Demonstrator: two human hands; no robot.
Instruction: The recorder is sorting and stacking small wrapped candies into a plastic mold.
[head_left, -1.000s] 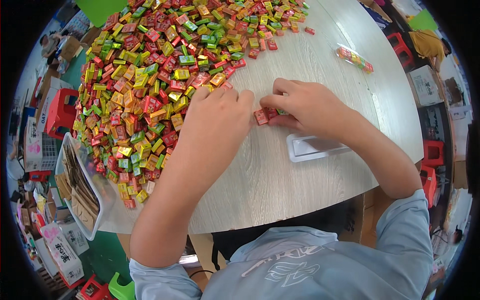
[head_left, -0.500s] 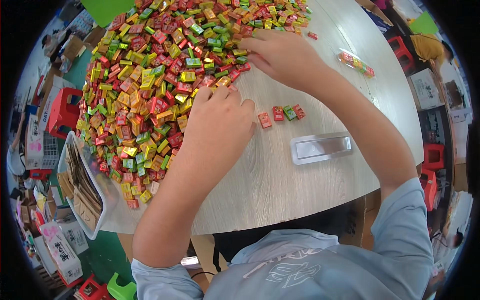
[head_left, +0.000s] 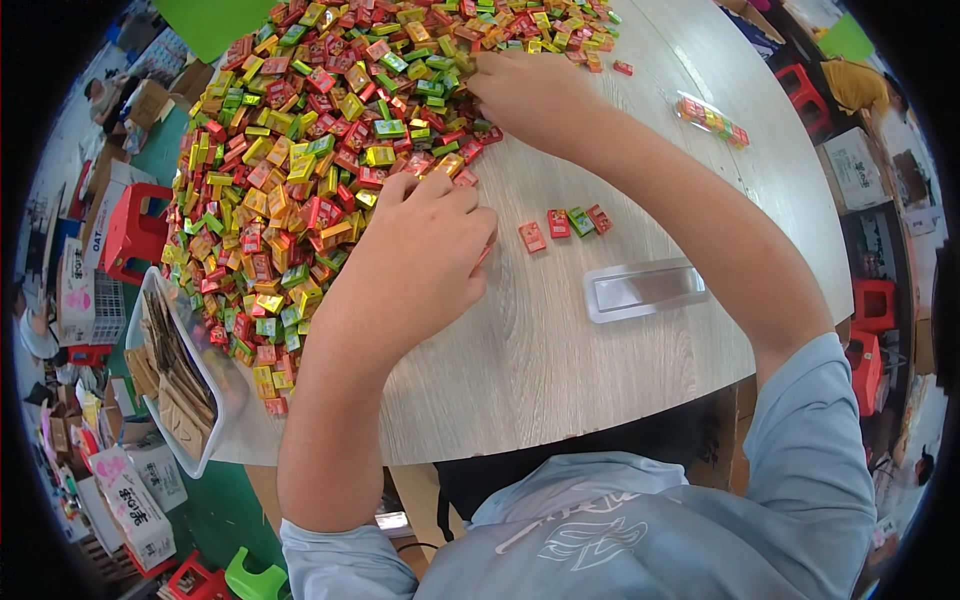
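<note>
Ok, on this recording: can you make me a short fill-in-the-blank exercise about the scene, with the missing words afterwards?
1. The right hand is ____ from the person's body than the left hand.
2. The short line of small packets on the table counts ____.
3. In that line, the green packet lies between two ____ ones.
4. The clear tray lies nearer to the person's ____ forearm than to the other.

Missing words: farther; four; red; right

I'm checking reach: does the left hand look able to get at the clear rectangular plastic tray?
Probably yes: only bare tabletop shows between the left hand and the clear plastic tray.
</note>
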